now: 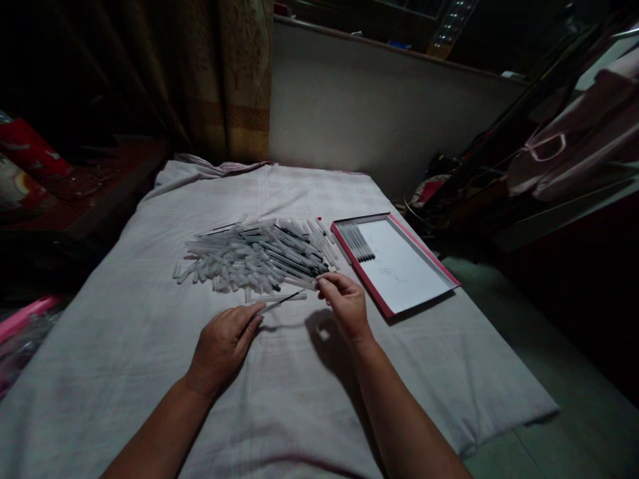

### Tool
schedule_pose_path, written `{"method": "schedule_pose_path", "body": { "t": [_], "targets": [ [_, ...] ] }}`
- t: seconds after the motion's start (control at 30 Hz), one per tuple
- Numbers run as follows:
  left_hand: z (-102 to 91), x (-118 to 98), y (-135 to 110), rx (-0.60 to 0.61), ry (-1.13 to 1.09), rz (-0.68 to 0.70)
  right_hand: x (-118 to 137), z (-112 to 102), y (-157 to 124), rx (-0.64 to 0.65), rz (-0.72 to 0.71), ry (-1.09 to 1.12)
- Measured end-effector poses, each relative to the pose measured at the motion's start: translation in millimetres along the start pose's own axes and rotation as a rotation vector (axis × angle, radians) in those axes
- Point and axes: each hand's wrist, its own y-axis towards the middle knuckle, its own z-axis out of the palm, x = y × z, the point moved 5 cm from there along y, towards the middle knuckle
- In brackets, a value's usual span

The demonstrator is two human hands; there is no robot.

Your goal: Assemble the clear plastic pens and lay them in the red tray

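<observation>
My left hand [225, 340] is closed on a thin pen [282, 301] with a dark refill, which points up and right. Its far end is close to my right hand [348, 305] but apart from it. My right thumb and fingers are pinched together at the near right edge of the pile; whatever is between them is too small to make out. Just beyond both hands lies a heap of clear pen barrels and black-tipped pens [249, 247]. A loose clear barrel [294, 297] lies behind the held pen.
A shallow red-rimmed box [370, 293] stands to the right, with a row of black-tipped pens [357, 242] along its left end. A small red object [319, 218] lies behind the heap. Pale cloth [150, 346] covers the surface. A curtain [244, 80] hangs behind.
</observation>
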Motion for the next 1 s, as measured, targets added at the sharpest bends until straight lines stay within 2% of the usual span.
{"method": "schedule_pose_path", "body": {
  "t": [0.1, 0.2, 0.37, 0.5, 0.67, 0.8, 0.9, 1.0],
  "targets": [
    [-0.8, 0, -1, -0.034, 0.043, 0.023, -5, 21, -10, 0.201, -0.059, -0.109],
    [-3.1, 1, -1, -0.075, 0.067, 0.029, -7, 40, -14, 0.405, -0.144, -0.393],
    [-9.4, 1, 0, -0.149, 0.081, 0.024, -10, 57, 3, 0.471, -0.155, -1.043],
    [-10.1, 2, 1, -0.158, 0.081, 0.025, -15, 71, 13, 0.521, -0.154, -1.218],
    [-7.4, 5, 1, -0.146, 0.070, 0.014, -17, 81, 14, 0.520, -0.147, -1.253],
    [-4.9, 5, 0, -0.112, 0.068, 0.010, -13, 69, 12, 0.510, -0.126, -1.182],
    [-3.2, 2, 0, -0.088, 0.105, 0.036, -14, 48, 9, 0.468, -0.089, -1.016],
    [-1.4, -3, -1, -0.069, 0.135, 0.078, -23, 27, 2, 0.408, -0.010, -0.673]
  ]
}}
